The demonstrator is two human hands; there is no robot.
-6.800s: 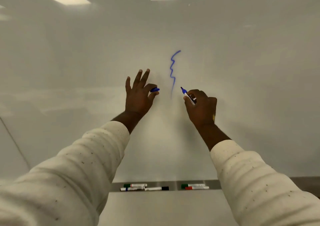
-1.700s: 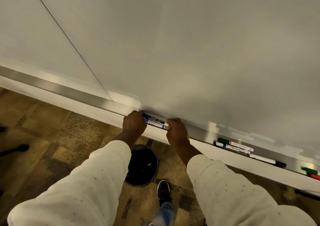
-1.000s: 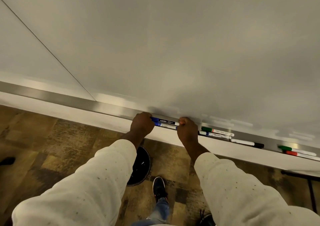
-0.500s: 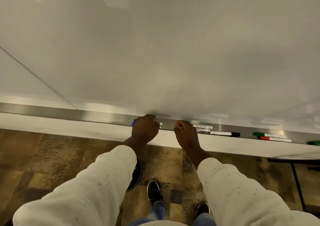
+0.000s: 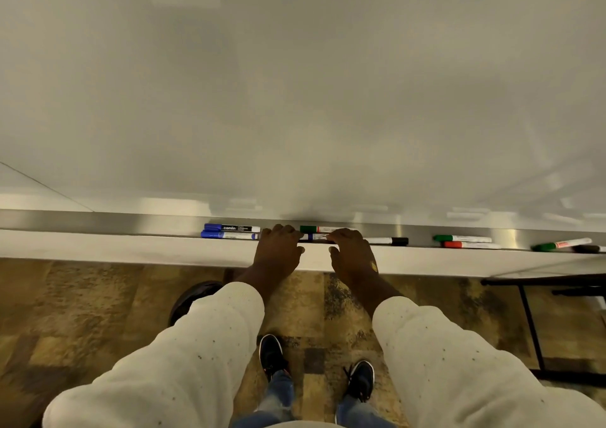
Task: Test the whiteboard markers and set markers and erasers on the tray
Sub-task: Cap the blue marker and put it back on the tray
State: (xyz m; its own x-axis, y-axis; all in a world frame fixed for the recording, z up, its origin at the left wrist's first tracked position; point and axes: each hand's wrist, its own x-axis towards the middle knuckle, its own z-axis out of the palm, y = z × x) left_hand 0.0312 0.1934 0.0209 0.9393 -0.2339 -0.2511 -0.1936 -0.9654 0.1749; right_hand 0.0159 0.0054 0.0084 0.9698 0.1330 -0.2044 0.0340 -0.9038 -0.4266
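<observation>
Left hand (image 5: 278,252), right hand (image 5: 352,255): fingers curled over tray (image 5: 98,222) edge, touching a blue-banded marker (image 5: 313,237); firm grasp not discernible. Two blue markers (image 5: 229,232) laid left; green, black, red farther right. No eraser visible; sorting apparently unfinished.

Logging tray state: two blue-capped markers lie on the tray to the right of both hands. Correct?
Not quite. In the head view the two blue-capped markers lie on the tray to the left of the left hand and right hand, not the right.
</observation>
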